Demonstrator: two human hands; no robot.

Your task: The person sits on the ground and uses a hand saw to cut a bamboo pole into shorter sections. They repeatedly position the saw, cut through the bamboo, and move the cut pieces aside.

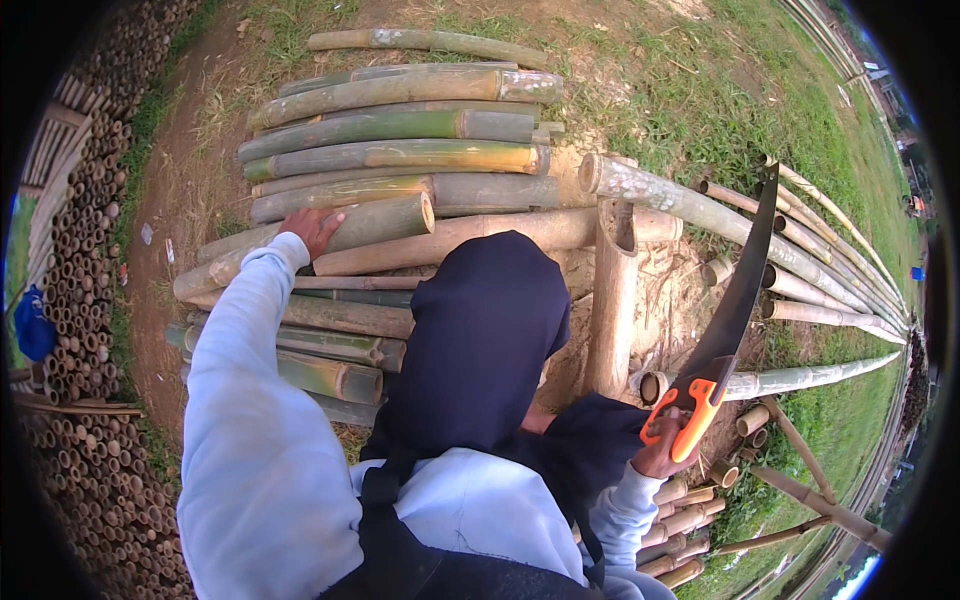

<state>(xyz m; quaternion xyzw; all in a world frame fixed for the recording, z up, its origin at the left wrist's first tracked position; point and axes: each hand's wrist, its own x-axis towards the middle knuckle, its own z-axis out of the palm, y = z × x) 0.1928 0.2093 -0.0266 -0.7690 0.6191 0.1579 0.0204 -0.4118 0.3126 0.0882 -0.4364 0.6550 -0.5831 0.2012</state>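
Head view, right fingers point(667, 442) wrapped round orange-handled curved saw point(742, 285), left fingers point(314, 226) spread on smooth cylindrical bamboo point(380, 222)

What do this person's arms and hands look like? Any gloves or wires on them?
The left hand and right hand are bare, with no gloves. The left sleeve and right sleeve are long, loose and pale blue, creased, and close snugly around the wrists. No wires or printed markings show on either arm.
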